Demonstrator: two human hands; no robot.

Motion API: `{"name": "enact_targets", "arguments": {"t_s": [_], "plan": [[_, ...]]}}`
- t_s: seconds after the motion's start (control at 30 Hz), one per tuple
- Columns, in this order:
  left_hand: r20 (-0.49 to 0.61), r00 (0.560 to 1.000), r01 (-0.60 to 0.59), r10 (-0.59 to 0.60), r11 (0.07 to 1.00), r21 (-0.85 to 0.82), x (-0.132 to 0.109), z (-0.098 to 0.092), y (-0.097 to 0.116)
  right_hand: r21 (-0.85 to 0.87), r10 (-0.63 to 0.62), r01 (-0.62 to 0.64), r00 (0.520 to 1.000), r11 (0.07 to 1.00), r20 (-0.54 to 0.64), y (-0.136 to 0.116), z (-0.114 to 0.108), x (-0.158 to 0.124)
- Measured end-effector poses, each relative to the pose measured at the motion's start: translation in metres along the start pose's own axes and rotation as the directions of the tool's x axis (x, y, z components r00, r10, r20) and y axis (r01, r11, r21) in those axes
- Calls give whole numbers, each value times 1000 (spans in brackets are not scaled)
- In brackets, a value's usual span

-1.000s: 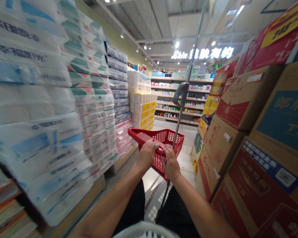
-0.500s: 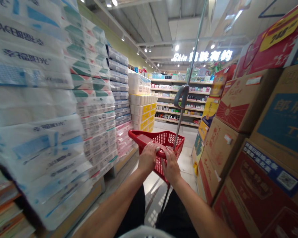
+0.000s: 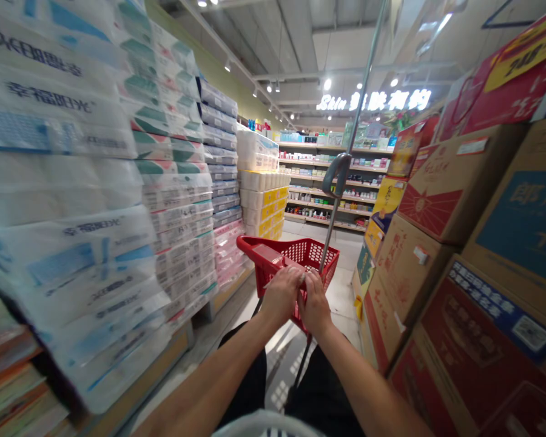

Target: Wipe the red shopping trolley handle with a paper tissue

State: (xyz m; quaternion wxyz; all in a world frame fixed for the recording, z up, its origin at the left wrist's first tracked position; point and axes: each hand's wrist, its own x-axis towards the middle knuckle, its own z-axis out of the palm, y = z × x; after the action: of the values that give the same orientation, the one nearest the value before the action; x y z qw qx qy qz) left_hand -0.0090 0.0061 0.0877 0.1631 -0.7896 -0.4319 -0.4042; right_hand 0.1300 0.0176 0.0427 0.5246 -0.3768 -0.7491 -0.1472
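Note:
A red plastic shopping cart (image 3: 251,244) with perforated basket walls stands just ahead of me. My left hand (image 3: 280,295) is closed over its handle, most of which the hands cover. Right beside it, fingers nearly touching, my right hand (image 3: 315,304) is wrapped over the handle's right part. Rising at a slant from the cart is a thin metal pole (image 3: 357,103) with a grey loop-shaped grip (image 3: 337,175) partway up. What lies inside the basket cannot be made out.
Tall stacks of wrapped paper rolls (image 3: 95,243) line the left on low pallets (image 3: 200,311). Cardboard cartons (image 3: 430,200) are piled along the right. Shelves of small goods (image 3: 309,173) cross the far end, beyond the tiled aisle floor (image 3: 346,273).
My left hand has slid rightward along the handle, up close to my right hand. The right hand stays on the handle, and the view has shifted slightly.

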Motion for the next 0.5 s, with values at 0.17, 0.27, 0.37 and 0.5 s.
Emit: {"name": "enact_targets", "arguments": {"t_s": [0.17,0.27,0.37,0.5], "plan": [[-28,996,80,-80,997,-23,1,-2,-13,2,-10,10,999,1000,36,0,-2,0],[-43,987,151,-153,988,-39,2,-4,-14,11,26,-26,999,1000,33,-3,-3,1],[6,991,132,-132,984,-120,3,-9,2,30,70,-71,997,997,24,-7,-2,-2],[58,974,225,-218,921,-319,6,-19,32,83,120,-122,992,989,32,-11,-2,-7]]}}
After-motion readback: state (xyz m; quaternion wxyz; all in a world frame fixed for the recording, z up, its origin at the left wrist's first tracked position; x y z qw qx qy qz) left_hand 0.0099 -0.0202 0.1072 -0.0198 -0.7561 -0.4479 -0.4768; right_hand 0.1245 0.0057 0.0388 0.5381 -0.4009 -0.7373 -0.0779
